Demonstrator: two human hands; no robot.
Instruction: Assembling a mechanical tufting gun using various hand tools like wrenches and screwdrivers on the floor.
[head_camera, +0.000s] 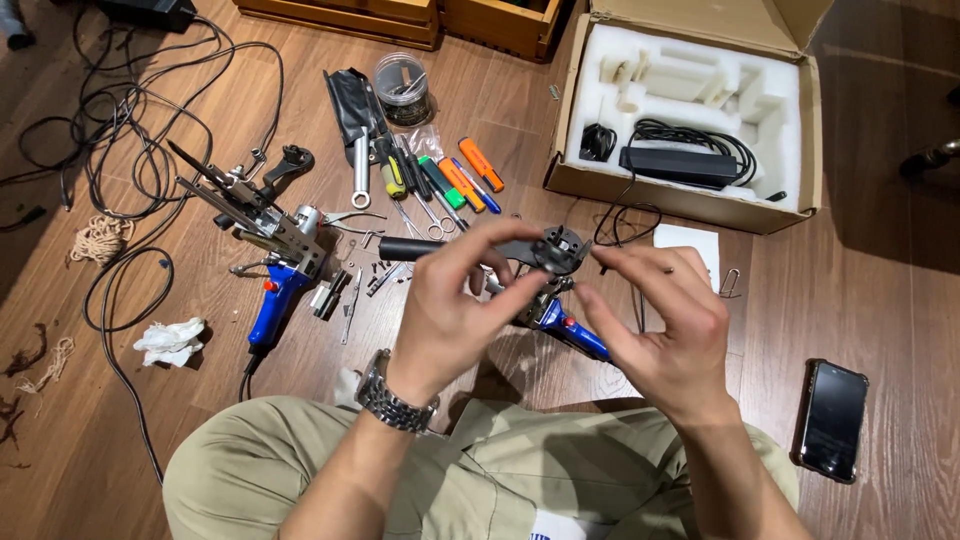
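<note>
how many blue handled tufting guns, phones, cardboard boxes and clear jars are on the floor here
blue-handled tufting guns: 2, one on the floor, one under the hands
phone: 1
cardboard box: 1
clear jar: 1
total: 5

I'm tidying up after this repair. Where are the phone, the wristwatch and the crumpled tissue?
phone (832, 420), head view, middle of its dark screen.
wristwatch (392, 402), head view, metal band on the left wrist.
crumpled tissue (170, 340), head view, centre of the white wad.

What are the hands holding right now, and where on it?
Left hand pinches the dark round head of a blue-handled tool; right hand touches its right edge.
</note>
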